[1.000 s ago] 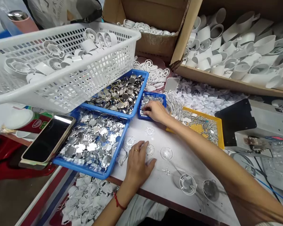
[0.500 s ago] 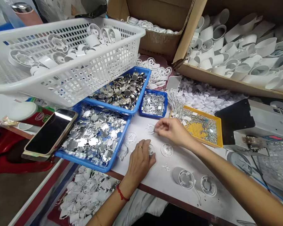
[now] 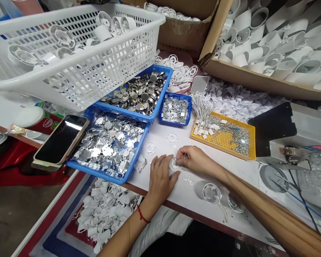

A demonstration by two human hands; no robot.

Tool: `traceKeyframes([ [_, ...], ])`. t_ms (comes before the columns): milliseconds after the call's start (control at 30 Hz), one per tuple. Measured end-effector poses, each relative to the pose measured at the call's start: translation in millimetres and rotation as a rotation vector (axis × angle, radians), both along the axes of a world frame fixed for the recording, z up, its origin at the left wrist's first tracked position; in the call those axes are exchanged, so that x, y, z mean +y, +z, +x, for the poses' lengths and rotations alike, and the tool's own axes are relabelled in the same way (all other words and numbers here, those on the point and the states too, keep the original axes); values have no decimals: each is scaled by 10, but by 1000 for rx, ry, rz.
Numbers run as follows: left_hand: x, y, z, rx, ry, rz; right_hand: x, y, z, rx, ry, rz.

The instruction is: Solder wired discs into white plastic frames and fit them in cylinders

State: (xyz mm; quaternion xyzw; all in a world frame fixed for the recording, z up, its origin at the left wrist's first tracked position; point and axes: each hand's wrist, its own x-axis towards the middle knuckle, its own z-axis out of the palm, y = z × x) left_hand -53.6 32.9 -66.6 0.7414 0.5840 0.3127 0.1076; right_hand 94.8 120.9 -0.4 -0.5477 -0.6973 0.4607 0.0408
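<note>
right hand [image 3: 192, 159] come down to left hand [image 3: 160, 182] at clear disc [image 3: 175, 165]

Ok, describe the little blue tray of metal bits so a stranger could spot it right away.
Find the big white slotted plastic basket, then look beyond its right-hand corner to the larger blue tray of round metal caps. Beside that sits the smallest blue tray. It alone holds small rectangular silver pieces, with a yellow pegboard tray to its right.

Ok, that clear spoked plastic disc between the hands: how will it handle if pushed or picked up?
The clear plastic disc looks thin and light, so it may skid on the white tabletop. Lying flat, it seems unlikely to roll. Its narrow spokes could flex or crack if bent hard.
</note>
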Motion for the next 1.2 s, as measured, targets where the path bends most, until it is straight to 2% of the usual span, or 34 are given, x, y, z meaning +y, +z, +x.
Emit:
traceKeyframes([
  [233,38,-36,18,-63,48,-33,-75,-81,-81,-175,-81,61],
  [500,38,-77,15,-83,64,-18,-116,-76,-91,-245,-55,101],
  [700,40,-70,10,-85,56,-9,-32,-37,-134,-357,37,110],
  [933,51,-42,-4,-114,58,-27,361,-1,-331,-551,207,22],
  [1067,72,-19,-22,-128,45,-51,447,-49,-525,-525,204,52],
  [1200,132,35,-33,-55,24,-87,330,-30,-560,-403,138,136],
])
